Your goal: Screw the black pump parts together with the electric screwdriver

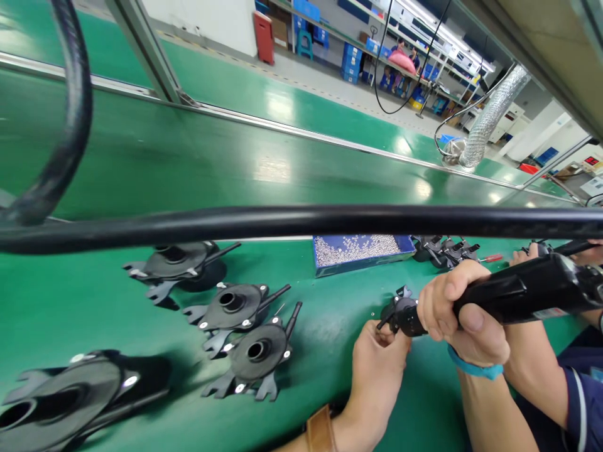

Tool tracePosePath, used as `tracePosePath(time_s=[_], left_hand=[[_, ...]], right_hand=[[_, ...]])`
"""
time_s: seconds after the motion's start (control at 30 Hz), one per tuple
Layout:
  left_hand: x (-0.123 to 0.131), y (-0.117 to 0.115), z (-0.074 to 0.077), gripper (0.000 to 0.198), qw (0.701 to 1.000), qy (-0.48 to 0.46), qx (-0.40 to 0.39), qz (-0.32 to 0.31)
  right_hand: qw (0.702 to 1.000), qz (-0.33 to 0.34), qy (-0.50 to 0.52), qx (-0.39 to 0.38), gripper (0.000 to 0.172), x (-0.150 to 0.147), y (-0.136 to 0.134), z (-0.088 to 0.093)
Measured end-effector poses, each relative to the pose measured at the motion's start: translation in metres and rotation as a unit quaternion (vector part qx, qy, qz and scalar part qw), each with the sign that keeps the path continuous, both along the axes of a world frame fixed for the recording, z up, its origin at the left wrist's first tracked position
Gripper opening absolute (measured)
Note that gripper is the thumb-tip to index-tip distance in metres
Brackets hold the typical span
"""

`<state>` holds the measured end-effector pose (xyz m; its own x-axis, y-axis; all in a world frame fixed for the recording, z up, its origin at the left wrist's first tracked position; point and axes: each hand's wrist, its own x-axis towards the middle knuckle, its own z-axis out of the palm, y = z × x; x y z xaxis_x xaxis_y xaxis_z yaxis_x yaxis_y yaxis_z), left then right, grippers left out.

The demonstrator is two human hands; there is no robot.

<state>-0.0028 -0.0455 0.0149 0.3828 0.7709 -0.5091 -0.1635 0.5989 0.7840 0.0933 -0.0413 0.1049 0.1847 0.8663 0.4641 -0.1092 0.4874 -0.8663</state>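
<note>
My right hand (464,307) is wrapped round a black power screwdriver (527,285), tilted so its front end points down and left. That end sits over a small black plastic housing (399,306), whose lower side it partly hides. My left hand (379,358) pinches the near edge of this housing, close to its thin spout. Several like black housings, such as one with a round neck (259,355), lie on the left of the green bench (320,326). They have forked feet and silvery screws at their rims.
A blue tray (365,263) of small metal screws stands beyond my hands. More housings (447,249) and a red-handled screwdriver (492,258) lie right of it. A thick black hose (282,224) crosses in front. A co-worker's sleeve (584,402) and hand (522,256) are at right.
</note>
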Motion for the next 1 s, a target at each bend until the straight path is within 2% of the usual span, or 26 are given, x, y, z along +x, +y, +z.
tracePosePath(time_s=[0.17,0.23,0.3,0.37,0.43,0.5,0.6,0.73,0.9,1.0], left_hand=[[-0.008,0.001,-0.004,0.037,0.999,0.01,0.005,-0.03],[-0.017,0.004,-0.006,0.035,0.996,0.045,0.071,-0.042],[-0.025,0.01,-0.009,0.033,0.98,0.097,0.171,-0.034],[-0.03,0.018,-0.013,0.049,0.957,0.116,0.263,-0.033],[-0.029,0.026,-0.018,0.07,0.942,0.094,0.315,-0.062],[-0.025,0.032,-0.023,0.081,0.937,0.074,0.328,-0.095],[-0.018,0.038,-0.029,0.086,0.932,0.074,0.335,-0.115],[-0.015,0.043,-0.027,0.072,0.901,0.103,0.398,-0.137],[-0.015,0.047,-0.02,0.026,0.857,0.117,0.465,-0.189],[-0.015,0.048,-0.019,0.019,0.848,0.117,0.48,-0.192]], right_hand=[[1.0,0.027,0.001,0.006,0.012,0.005,0.0,-0.001],[0.999,0.036,0.008,0.012,0.012,0.005,0.001,-0.003],[0.999,0.042,0.016,0.013,0.012,0.005,0.001,-0.004],[0.999,0.042,0.018,0.016,0.012,0.005,0.002,-0.006],[0.999,0.035,0.016,0.019,0.012,0.004,0.002,-0.007],[0.999,0.031,0.016,0.024,0.011,0.004,0.003,-0.009],[0.999,0.037,0.022,0.031,0.01,0.004,0.004,-0.009],[0.999,0.035,0.02,0.035,0.01,0.002,0.005,-0.008],[0.999,0.012,0.003,0.034,0.011,-0.002,0.002,-0.005],[0.999,0.002,0.003,0.034,0.01,-0.004,0.001,-0.005]])
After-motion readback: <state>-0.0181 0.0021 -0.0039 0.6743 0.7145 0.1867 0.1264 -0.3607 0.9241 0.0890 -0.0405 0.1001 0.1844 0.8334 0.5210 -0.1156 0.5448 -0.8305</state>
